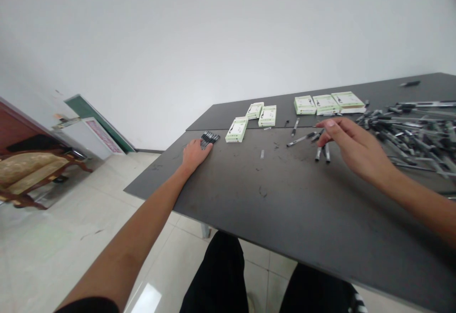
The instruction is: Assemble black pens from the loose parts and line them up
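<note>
Two bare hands over a dark grey matte tabletop [285, 199]. Left hand [194, 154] far out near the table's left edge, fingers closed round a bundle of black-tipped pens [209, 138], tips fanning out just beside a pale green cardboard box [236, 129]. Right hand [352, 147] hovers w/ fingers loosely spread, nothing gripped, fingertips just above a few loose grey pens [322, 151]. Big heap of grey & black pens [413, 132] lies right of it. More pale green boxes [329, 103] sit along the far edge.
</note>
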`<act>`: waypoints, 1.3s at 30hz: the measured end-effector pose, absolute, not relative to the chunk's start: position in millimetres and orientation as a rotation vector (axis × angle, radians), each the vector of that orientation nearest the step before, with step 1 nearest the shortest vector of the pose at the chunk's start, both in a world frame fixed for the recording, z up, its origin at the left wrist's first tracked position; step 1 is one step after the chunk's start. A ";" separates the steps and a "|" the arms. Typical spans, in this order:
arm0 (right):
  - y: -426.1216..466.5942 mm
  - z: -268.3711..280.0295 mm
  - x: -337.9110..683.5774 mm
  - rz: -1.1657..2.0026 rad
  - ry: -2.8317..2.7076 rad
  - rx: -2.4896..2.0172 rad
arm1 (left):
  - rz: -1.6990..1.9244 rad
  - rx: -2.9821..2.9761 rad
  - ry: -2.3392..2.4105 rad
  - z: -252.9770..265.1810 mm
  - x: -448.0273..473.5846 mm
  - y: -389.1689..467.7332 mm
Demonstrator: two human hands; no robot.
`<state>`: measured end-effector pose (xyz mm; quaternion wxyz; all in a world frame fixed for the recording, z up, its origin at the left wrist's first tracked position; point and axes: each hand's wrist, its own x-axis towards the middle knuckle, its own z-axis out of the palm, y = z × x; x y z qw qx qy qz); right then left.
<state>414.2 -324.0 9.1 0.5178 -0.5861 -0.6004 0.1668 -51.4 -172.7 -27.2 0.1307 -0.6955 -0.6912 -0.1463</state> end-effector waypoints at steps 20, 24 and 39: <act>-300.8 20.1 499.5 -0.180 -1.711 -1.682 | -1.046 -2.013 -1.646 1.2 -16.7 -193.1; -295.5 10.7 513.6 -0.038 -1.835 -1.896 | -1.104 -2.254 -1.483 24.1 67.5 -203.8; -299.4 26.3 518.5 0.000 -1.832 -1.972 | -0.279 -2.961 -1.292 2.2 253.1 -178.4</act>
